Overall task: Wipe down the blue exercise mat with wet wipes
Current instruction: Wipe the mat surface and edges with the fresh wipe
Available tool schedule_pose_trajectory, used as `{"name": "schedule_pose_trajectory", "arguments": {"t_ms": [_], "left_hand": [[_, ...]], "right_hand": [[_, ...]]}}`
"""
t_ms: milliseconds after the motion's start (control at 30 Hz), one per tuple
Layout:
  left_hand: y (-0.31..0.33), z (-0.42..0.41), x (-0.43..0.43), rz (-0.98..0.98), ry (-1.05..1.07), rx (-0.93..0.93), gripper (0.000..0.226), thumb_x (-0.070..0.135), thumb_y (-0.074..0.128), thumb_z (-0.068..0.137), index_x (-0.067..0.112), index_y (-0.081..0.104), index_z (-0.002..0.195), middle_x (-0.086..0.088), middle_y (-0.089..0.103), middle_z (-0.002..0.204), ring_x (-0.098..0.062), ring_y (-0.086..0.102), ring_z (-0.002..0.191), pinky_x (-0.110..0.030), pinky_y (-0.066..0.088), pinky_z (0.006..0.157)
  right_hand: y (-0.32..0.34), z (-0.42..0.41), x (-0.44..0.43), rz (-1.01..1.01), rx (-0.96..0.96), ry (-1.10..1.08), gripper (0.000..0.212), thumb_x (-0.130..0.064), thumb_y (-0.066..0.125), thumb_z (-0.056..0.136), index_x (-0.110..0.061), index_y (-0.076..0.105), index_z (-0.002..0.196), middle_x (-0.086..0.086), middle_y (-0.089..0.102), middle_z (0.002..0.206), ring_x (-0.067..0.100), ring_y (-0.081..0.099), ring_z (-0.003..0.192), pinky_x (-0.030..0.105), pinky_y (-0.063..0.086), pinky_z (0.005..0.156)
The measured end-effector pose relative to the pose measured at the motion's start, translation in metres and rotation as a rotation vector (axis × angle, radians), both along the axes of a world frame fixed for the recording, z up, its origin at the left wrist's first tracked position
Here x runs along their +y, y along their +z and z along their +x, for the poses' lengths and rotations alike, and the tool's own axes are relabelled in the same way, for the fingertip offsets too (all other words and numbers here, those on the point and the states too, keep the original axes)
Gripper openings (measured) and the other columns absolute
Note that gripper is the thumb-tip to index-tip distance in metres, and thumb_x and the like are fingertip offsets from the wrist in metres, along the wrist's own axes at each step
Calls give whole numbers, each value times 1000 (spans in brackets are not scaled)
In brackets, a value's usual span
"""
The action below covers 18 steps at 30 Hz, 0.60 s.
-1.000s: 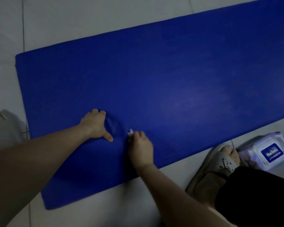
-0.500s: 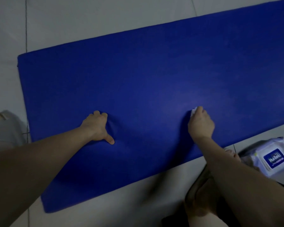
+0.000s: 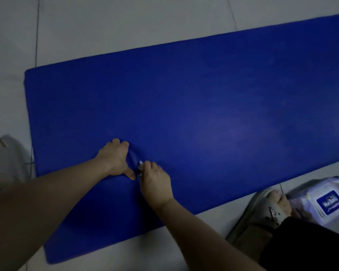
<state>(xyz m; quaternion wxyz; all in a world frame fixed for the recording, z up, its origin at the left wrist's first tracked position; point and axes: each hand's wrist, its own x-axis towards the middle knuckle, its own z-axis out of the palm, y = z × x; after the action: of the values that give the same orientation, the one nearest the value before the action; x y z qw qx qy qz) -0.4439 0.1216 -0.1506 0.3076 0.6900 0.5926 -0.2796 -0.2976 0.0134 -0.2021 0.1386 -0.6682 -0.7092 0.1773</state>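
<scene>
Lower centre: right hand (image 3: pixel 157 184) clutches a wet wipe (image 3: pixel 140 165) on the blue exercise mat (image 3: pixel 204 104), just beside the left hand (image 3: pixel 115 159), which presses down with its thumb out.

Pale tiled floor (image 3: pixel 125 26); grey slipper (image 3: pixel 272 212) on foot, lower right; second slipper (image 3: pixel 6 159) at left edge.

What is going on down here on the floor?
A person is cleaning a blue exercise mat spread on the tiled floor. The left hand presses on the mat to steady it. The right hand holds a small white wipe against the mat, right beside the left thumb. A pack of wet wipes lies on the floor next to the person's sandalled foot.
</scene>
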Motion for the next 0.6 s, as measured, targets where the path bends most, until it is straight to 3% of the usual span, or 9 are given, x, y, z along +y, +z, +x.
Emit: {"name": "schedule_pose_trajectory", "arguments": {"t_ms": [133, 267, 433, 533, 600], "left_hand": [[0, 0, 1, -4, 12, -17, 105, 72, 89, 45, 19, 45, 124, 0, 39, 116, -20, 46, 105, -36, 52, 90], [-1, -1, 0, -12, 20, -28, 102, 70, 90, 45, 20, 45, 121, 1, 38, 114, -19, 45, 104, -37, 52, 91], [-1, -2, 1, -11, 10, -36, 101, 71, 90, 45, 20, 45, 120, 1, 38, 113, -19, 46, 105, -37, 53, 92], [-2, -3, 1, -10, -5, -36, 100, 71, 89, 45, 20, 46, 119, 1, 40, 114, -18, 46, 104, -35, 52, 91], [-2, -3, 2, -10, -20, -35, 98, 72, 89, 46, 20, 46, 118, 1, 41, 114, -18, 46, 103, -34, 52, 90]], "right_hand": [[-5, 37, 24, 118, -158, 136, 21, -28, 52, 104, -15, 54, 87, 5, 58, 74, 22, 55, 57, 34, 43, 42], [-6, 110, 57, 183, -328, -71, 27, -28, 55, 103, -15, 55, 79, 6, 59, 68, 24, 57, 52, 30, 38, 41], [-3, 214, 79, 76, -378, -388, 34, -30, 35, 109, -7, 51, 90, 14, 61, 77, 31, 55, 57, 27, 26, 46], [-4, 223, 85, 50, -339, -536, 33, -29, 33, 110, -4, 50, 98, 17, 62, 83, 28, 48, 59, 28, 23, 48], [-4, 192, 85, 45, -306, -538, 31, -30, 33, 109, -6, 52, 101, 16, 64, 88, 32, 59, 65, 31, 33, 49]]}}
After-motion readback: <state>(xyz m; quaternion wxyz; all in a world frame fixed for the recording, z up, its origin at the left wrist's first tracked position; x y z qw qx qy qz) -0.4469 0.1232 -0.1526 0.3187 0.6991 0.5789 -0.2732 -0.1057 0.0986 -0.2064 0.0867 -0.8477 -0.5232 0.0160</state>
